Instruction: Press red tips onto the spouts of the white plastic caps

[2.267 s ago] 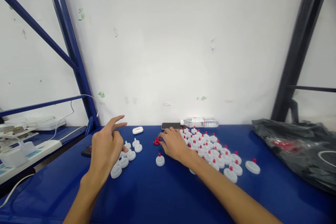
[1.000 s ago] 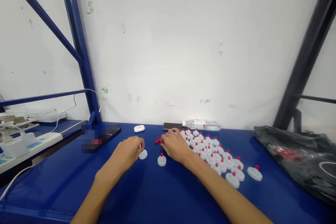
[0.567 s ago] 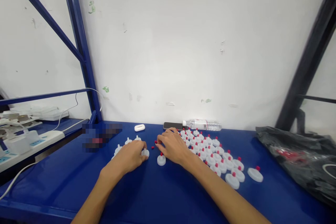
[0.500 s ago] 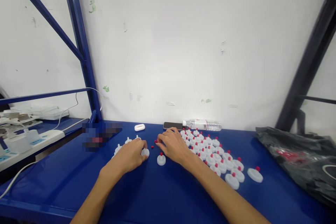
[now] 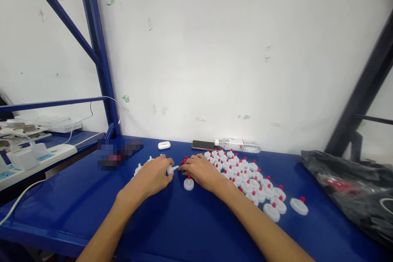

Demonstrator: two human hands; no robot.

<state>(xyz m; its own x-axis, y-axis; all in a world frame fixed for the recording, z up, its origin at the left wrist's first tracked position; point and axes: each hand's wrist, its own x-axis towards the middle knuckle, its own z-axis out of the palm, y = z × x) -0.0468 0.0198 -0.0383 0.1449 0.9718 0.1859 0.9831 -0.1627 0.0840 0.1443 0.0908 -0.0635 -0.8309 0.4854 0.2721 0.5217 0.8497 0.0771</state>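
Note:
My left hand (image 5: 156, 174) is closed on a white plastic nozzle cap (image 5: 171, 169), tilted so its spout points right. The fingertips of my right hand (image 5: 201, 170) are pinched together at the spout's tip; whatever they hold is hidden. Just beyond them lie small red tip caps (image 5: 184, 160). Below my right fingers a white nozzle cap with a red tip (image 5: 188, 184) stands upright. Several white nozzle caps without red tips (image 5: 138, 168) are partly hidden behind my left hand. Many red-tipped nozzle caps (image 5: 245, 175) stand grouped to the right of my right hand.
Along the wall lie a white case (image 5: 163, 145), a phone (image 5: 203, 145) and a clear bottle (image 5: 238, 145). A black plastic bag (image 5: 346, 190) covers the right of the blue table (image 5: 181, 229). Power strips (image 5: 55, 156) are at far left, beside a blue metal post (image 5: 101, 55).
My left hand has tipped its nozzle cap so that the spout now points right. My right hand has moved from the loose red caps to the spout's tip, its fingers now closer together.

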